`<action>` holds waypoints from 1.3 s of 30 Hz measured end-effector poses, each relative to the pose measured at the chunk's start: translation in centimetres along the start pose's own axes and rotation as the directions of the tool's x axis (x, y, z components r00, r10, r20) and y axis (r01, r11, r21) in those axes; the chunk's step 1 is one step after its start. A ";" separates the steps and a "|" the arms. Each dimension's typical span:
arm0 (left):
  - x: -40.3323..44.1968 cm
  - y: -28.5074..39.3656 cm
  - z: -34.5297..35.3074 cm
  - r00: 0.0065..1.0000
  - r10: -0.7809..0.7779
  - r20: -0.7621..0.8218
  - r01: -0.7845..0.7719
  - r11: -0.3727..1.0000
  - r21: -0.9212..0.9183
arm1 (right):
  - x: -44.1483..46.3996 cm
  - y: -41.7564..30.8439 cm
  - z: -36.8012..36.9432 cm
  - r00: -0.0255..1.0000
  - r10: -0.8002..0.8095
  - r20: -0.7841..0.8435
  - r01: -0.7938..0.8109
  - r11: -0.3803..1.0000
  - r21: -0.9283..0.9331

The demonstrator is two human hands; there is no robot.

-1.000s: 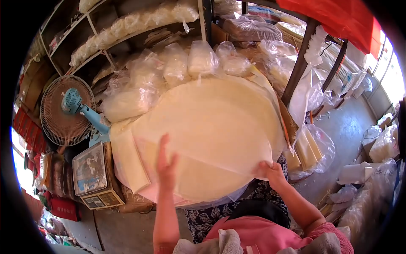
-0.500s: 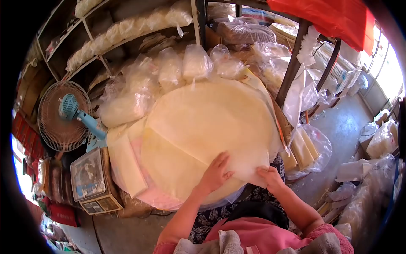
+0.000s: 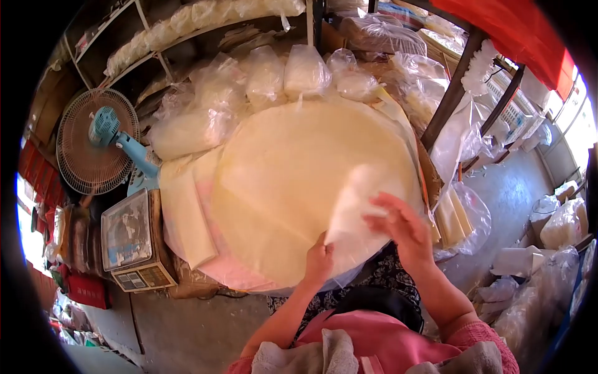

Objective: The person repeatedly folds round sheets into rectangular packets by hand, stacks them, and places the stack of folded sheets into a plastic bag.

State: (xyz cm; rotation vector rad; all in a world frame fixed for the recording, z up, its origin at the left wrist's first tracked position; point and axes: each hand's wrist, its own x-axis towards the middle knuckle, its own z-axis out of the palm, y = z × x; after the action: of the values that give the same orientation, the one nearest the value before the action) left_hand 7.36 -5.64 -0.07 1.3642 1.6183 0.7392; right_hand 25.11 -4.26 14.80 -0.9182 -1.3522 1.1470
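Step in hand:
- Sheet [image 3: 352,209]: thin, white, raised in a blurred fold over the near right part of the stack, its lower corner at the left hand's pinch. Judged limp and apt to crease; best kept lightly tensioned and folded from the held corner, edges matched before any pressing.
- Right hand [image 3: 403,232]: right of the pinch, fingers spread, blurred, at the sheet's right edge; contact cannot be told. A flat palm should smooth better than fingertips.
- Left hand [image 3: 320,258]: thumb and fingers pinching the sheet's corner. A steady, gentle pinch seems right, since a tug could tear it.

Surface:
- Stack [image 3: 280,162]: round, pale yellow, flat, extending under and beyond the grip.
- Pink layer [image 3: 237,271]: left of the grip, showing beneath the stack's edge.
- Strip [image 3: 193,224]: pale, flat, farther left, beside the stack.

Room:
- Floor [image 3: 507,193]: grey, well right of the grip.
- Shelf [image 3: 310,28]: far ahead of the grip, loaded.
- Red cover [image 3: 523,37]: hung far ahead and right.
- Fan [image 3: 103,131]: blue, caged, far ahead and left.
- Scale [image 3: 126,227]: boxy, worn top, well left.
- Bags [image 3: 308,71]: clear, filled, in a row behind the stack.
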 end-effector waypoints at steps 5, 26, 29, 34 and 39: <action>-0.3 -2.3 2.7 0.976 -0.191 0.104 0.144 0.209 -0.967 | 2.9 3.6 1.4 0.888 -0.324 0.327 0.460 0.641 -0.615; 0.3 -2.9 -9.3 0.891 0.454 -0.022 -0.332 0.681 0.652 | 11.6 21.7 -3.1 0.989 -0.141 -0.045 0.040 0.545 -0.837; 0.1 -2.7 -9.5 0.897 0.441 0.001 -0.336 0.682 0.649 | 10.3 17.9 -0.9 0.940 0.165 -0.299 -0.242 0.940 -0.242; -0.3 -2.5 -9.6 0.886 0.463 -0.017 -0.364 0.718 0.593 | 6.9 12.6 1.7 0.839 0.536 0.091 -0.543 0.835 0.085; -3.2 -1.8 -8.4 0.991 0.058 -0.117 -0.082 0.976 -0.204 | 6.2 5.7 3.7 0.879 0.277 0.387 -0.429 0.814 0.391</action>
State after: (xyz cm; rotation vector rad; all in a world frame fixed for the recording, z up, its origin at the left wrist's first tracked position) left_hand -0.83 -8.40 2.88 1.2524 1.5347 1.0128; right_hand 20.22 2.60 10.99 -0.6615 -1.0821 1.8863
